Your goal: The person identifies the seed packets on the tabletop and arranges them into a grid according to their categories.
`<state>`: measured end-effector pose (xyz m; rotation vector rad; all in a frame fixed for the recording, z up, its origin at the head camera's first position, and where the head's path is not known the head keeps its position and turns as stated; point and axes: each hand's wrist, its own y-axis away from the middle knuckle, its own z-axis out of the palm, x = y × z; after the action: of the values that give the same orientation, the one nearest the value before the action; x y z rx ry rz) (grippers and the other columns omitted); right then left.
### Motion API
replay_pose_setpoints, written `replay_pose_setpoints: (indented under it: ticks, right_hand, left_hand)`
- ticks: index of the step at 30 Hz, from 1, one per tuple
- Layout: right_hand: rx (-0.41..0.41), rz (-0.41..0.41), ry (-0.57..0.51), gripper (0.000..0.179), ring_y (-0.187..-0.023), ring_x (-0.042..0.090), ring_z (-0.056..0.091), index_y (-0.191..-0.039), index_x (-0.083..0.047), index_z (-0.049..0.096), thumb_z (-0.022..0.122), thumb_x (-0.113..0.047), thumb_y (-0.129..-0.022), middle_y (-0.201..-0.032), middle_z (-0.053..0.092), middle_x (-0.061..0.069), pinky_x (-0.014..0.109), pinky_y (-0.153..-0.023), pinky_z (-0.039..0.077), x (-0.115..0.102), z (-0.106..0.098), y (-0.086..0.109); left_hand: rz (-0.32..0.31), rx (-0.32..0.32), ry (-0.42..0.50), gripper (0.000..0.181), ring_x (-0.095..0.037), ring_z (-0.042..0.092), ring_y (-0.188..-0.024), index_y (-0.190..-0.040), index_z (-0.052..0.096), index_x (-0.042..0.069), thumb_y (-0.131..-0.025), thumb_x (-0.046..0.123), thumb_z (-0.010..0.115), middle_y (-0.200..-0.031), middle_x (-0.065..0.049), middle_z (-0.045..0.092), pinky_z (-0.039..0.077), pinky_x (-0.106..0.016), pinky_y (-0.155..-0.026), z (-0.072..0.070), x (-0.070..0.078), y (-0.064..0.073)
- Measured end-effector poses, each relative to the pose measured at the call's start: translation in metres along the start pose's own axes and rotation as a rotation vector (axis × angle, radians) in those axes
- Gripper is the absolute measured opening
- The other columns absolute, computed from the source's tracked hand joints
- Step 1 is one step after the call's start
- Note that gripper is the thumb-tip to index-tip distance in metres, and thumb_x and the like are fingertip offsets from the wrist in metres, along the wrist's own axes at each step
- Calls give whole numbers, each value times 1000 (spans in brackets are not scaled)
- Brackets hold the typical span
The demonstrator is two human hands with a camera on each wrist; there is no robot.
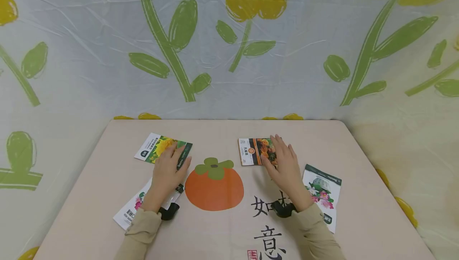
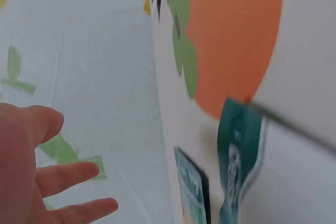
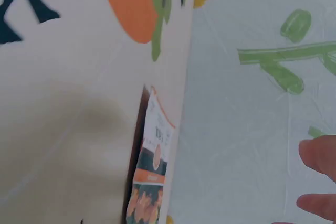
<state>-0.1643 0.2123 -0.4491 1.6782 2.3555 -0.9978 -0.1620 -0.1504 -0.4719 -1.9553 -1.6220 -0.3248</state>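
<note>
Head view, nearest you: your beige sleeves (image 1: 319, 232) reach in from the bottom edge, a black wrist mount (image 1: 169, 211) showing at your left cuff and another at your right. Between the sleeves, black brush-written characters (image 1: 269, 234) run down the pale pink tabletop (image 1: 215, 140), a small red square seal (image 1: 252, 255) beside the lowest. A white packet printed with pink flowers (image 1: 127, 214) lies slanted, partly hidden under your left forearm; a white packet with a dark green top band (image 1: 324, 194) lies just outside your right forearm, also showing pink flowers. A printed orange persimmon with green leaves (image 1: 214, 190) sits between your arms.

Farther out, your left hand (image 1: 168, 172) is released, fingers spread over the dark green end of a flat yellow-flowered packet (image 1: 157, 148), which lies tilted on the table. Your right hand (image 1: 285, 164) is likewise released, above the right end of a flat white-and-black packet with orange flowers (image 1: 252, 152). Both wrist views show the visible fingers raised apart from the packets, grasping nothing. Beyond the table's far edge hangs a pale cloth backdrop with yellow flowers and green stems (image 1: 229, 92).
</note>
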Motion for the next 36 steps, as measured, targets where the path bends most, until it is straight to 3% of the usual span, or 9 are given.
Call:
replay_pose_setpoints:
  ticks: [4,10,15,20,27,36]
  right_hand:
    - [57,-22,-49,66,-138,42,38,-149,1,39,66,-23,-94,-152,39,24,61,-115,20,-6,3,-8]
    - [57,9,-135,64,-139,41,37,-149,0,40,65,-23,-95,-153,39,21,61,-115,21,-16,10,-21]
    - [40,24,-220,61,-142,37,33,-151,-2,36,60,-24,-99,-155,36,19,57,-117,19,-28,18,-33]
    - [15,43,-326,61,-144,34,31,-152,-3,35,58,-24,-100,-156,35,18,55,-115,26,-43,31,-44]
    - [-36,55,-407,61,-145,34,30,-153,-6,34,56,-28,-101,-157,33,17,55,-114,29,-68,53,-53]
    - [-165,-1,-463,62,-148,27,26,-154,-5,33,54,-30,-101,-160,29,12,46,-121,10,-108,93,-54]
  left_hand:
    - [-23,36,-1,53,-45,37,-137,-142,52,3,-101,37,53,-151,-24,39,29,-68,-106,-9,-13,-2]
    - [-56,65,28,50,-50,38,-134,-140,51,0,-101,31,52,-149,-29,39,31,-70,-104,-25,-34,-4]
    - [-140,20,52,52,-53,30,-138,-145,45,1,-103,32,47,-154,-29,31,23,-77,-102,-36,-50,-2]
    - [-208,-37,76,56,-54,24,-140,-150,38,3,-105,37,40,-158,-28,23,19,-78,-103,-45,-64,1]
    - [-256,-88,81,62,-55,19,-142,-153,33,3,-105,42,40,-160,-29,16,17,-77,-104,-46,-80,1]
    - [-293,-149,82,68,-56,14,-143,-155,27,3,-104,48,36,-161,-29,10,14,-76,-106,-45,-86,3]
